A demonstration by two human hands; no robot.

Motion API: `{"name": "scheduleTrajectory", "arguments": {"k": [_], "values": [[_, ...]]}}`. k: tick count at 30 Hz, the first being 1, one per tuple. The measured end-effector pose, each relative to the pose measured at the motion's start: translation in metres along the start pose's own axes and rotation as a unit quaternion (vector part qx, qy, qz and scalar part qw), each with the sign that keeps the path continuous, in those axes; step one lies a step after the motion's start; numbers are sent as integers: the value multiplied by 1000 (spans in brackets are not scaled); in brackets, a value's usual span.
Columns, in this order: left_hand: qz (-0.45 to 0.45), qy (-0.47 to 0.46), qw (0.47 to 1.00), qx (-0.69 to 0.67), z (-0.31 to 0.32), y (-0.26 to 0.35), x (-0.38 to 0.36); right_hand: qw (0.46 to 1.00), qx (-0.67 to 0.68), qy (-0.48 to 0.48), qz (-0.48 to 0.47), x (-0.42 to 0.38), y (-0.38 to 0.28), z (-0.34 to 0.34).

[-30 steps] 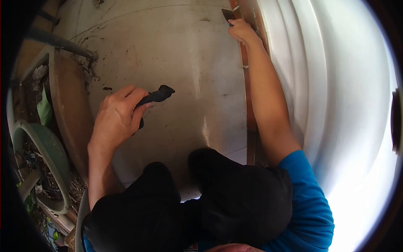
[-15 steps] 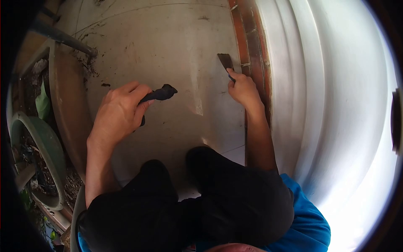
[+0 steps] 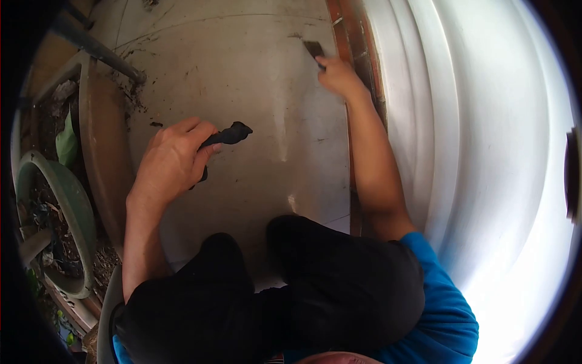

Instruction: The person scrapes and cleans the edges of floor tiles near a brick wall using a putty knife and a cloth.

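Note:
My right hand (image 3: pixel 341 77) is closed around a scraper (image 3: pixel 313 48) with a dark, flared blade. It reaches far forward, and the blade lies close over the tiled floor (image 3: pixel 242 79) beside a small dark smudge (image 3: pixel 295 36). My left hand (image 3: pixel 173 155) is raised above the floor, fingers wrapped round a bunched black cloth-like thing (image 3: pixel 235 133). One lumpy end sticks out to the right past the thumb, and a bit hangs below the palm. The part inside the fist is hidden.
A brick strip (image 3: pixel 362 64) runs along the floor's right edge, beside a white moulded wall (image 3: pixel 448 121). At left stand a brown planter (image 3: pixel 106 115), a green pot (image 3: pixel 76 200) and a metal pole (image 3: pixel 109 57). Dirt crumbs (image 3: pixel 136 103) lie near the pole. My knees (image 3: pixel 351 279) are below.
My right hand has moved forward and slightly left with the scraper, up to the dark smudge, and the arm is straighter. My left hand has hardly moved.

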State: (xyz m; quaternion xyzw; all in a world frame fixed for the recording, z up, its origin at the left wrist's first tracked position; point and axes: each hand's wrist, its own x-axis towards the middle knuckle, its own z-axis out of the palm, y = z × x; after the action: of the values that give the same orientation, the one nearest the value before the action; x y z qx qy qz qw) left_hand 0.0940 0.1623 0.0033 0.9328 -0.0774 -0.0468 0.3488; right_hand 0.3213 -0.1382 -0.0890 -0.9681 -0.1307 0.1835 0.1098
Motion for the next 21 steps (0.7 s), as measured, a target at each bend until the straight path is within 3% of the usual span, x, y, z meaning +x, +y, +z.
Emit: {"name": "scheduleTrajectory", "arguments": {"k": [5, 8, 12, 14, 16, 18, 21], "values": [[-13, -29, 999, -3, 5, 5, 1, 999, 8, -8, 49, -123, -16, 21], [-14, -40, 999, -2, 7, 7, 3, 996, 12, -20, 83, -124, -24, 24], [-16, -38, 999, 7, 5, 6, 5, 999, -8, 46, -27, -22, -4, 25], [-26, -37, 999, 5, 3, 3, 5, 1000, -19, -2, -14, 43, -6, 12], [-32, -31, 999, 5, 1, 1, 3, 997, 22, -44, 61, 68, -28, -8], [-34, -18, 999, 4, -2, 0, 2, 997, 20, -38, 60, 72, -36, -16], [-26, -10, 1000, 6, -5, 3, 0, 999, -22, 20, -29, 59, -18, -1]]}}
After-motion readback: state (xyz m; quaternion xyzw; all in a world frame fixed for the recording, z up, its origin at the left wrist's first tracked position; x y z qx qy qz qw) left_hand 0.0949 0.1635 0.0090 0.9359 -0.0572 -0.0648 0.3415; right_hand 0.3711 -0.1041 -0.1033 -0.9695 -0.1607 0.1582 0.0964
